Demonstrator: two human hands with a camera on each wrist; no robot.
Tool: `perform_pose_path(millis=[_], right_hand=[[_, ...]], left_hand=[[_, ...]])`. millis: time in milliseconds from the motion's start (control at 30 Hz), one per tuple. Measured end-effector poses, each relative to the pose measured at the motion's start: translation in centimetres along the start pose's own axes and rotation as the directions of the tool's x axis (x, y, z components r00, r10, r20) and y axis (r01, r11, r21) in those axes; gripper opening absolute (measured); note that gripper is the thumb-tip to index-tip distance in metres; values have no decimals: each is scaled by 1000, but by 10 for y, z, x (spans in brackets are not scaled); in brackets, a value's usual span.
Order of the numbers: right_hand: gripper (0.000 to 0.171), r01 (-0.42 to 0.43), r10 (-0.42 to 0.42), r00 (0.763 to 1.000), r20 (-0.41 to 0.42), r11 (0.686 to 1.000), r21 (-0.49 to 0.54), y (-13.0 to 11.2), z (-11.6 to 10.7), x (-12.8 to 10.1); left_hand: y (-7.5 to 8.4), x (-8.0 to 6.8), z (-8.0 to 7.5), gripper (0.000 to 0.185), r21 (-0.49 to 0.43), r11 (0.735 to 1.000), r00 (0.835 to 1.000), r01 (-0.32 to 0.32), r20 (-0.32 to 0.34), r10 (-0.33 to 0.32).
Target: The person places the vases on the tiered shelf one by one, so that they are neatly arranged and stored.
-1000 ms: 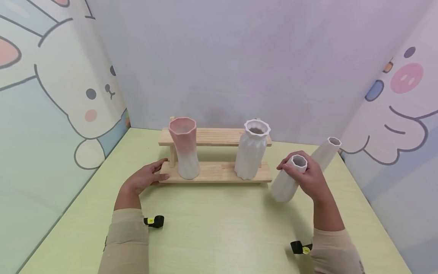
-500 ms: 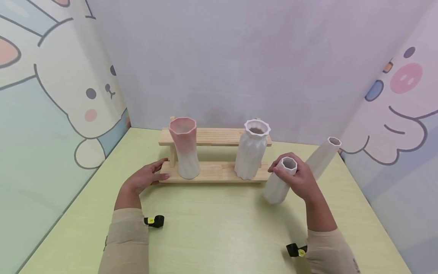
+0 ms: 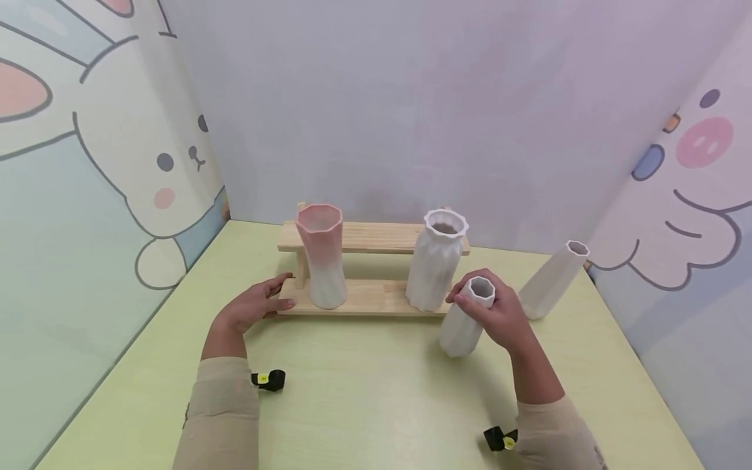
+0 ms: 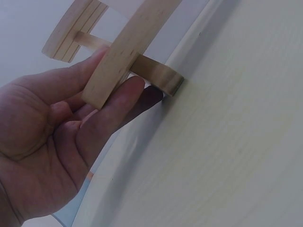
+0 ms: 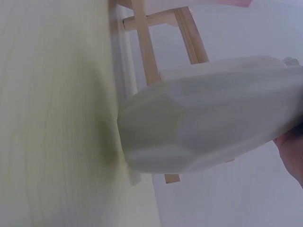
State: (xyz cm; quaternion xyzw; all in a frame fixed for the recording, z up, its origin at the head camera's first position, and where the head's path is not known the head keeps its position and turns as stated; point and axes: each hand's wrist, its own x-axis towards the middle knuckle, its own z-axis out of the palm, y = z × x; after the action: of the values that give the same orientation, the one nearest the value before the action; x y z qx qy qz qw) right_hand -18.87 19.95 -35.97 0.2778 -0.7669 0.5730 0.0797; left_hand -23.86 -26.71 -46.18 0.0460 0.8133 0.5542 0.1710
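Note:
My left hand grips the left end of a two-tier wooden shelf. The left wrist view shows the thumb over the lower board and the fingers beneath it. A faceted white vase hangs tilted in front of the shelf's right end, its neck held by my right hand. In the right wrist view, its base looks just off the table, over a shadow. On the lower board stand a pink-and-white vase at left and a wide-mouthed white vase at right.
A slender white vase stands on the table to the right, behind my right hand. Behind the shelf rises a plain pale wall. Cartoon-printed panels flank both sides. Small black devices stick out at my wrists.
My right hand has carried the faceted white vase left and slightly nearer, to the front of the shelf's right end. The slender vase behind is more exposed. My left hand keeps its hold.

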Motion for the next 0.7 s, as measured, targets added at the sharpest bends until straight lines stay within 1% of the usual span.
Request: perform_pose_path(millis=[167, 367, 533, 700], right_hand=[[17, 26, -26, 1000, 8, 1000, -6, -4, 11, 4], [17, 45, -45, 999, 18, 999, -23, -11, 27, 10], [17, 48, -47, 999, 27, 998, -28, -18, 38, 16], [17, 53, -52, 998, 39, 998, -29, -22, 48, 21]], left_hand=[[0, 1, 1, 80, -6, 1000, 1000, 18, -8, -18], [0, 1, 1, 77, -26, 1000, 1000, 4, 13, -4], [0, 0, 0, 75, -13, 1000, 1000, -5, 12, 5], [1, 0, 0, 77, -1, 1000, 1000, -5, 10, 5]])
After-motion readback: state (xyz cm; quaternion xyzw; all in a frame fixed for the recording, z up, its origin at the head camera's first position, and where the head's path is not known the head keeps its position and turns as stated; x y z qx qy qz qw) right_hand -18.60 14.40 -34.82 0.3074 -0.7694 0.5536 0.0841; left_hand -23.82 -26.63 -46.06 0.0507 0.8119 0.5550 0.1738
